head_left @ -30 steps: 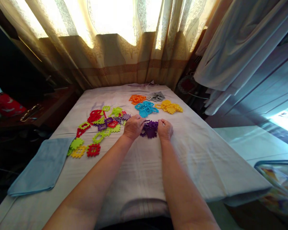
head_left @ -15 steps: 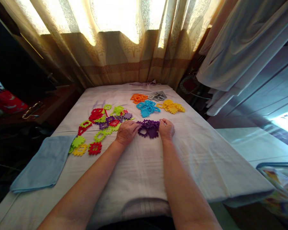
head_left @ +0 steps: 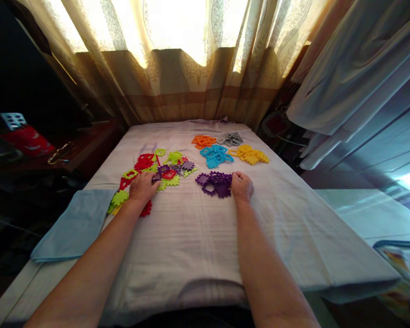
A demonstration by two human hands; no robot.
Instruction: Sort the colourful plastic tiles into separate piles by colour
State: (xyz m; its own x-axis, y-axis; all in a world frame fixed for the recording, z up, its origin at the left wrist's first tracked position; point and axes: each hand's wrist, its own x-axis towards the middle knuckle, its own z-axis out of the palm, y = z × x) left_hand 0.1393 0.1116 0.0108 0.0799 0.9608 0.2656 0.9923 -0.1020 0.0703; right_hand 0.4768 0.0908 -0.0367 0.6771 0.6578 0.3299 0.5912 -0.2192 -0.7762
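Observation:
My left hand (head_left: pixel 142 187) reaches into a mixed pile of toothed plastic building pieces, its fingers closed on a small purple piece (head_left: pixel 156 178). Around it lie lime-green pieces (head_left: pixel 172 181), red pieces (head_left: pixel 144 161) and a few greyish-purple ones (head_left: pixel 187 166). Beside the mixed pile, to the right, is a heap of dark purple pieces (head_left: pixel 222 188), one with a large hole. My right hand (head_left: pixel 242 186) is closed at that heap's right edge; whatever its fingertips pinch is hidden.
Farther back sit separate heaps of orange (head_left: pixel 204 141), grey (head_left: pixel 230 139), blue (head_left: pixel 216 156) and yellow pieces (head_left: pixel 250 155). A folded light-blue cloth (head_left: pixel 73 228) lies at the left edge of the cloth-covered table (head_left: pixel 191 246). Curtains (head_left: pixel 177 86) hang behind.
My left hand has moved left, from the purple heap to the mixed pile, and now grips a purple piece there. My right hand stays by the heap. The view has shifted slightly.

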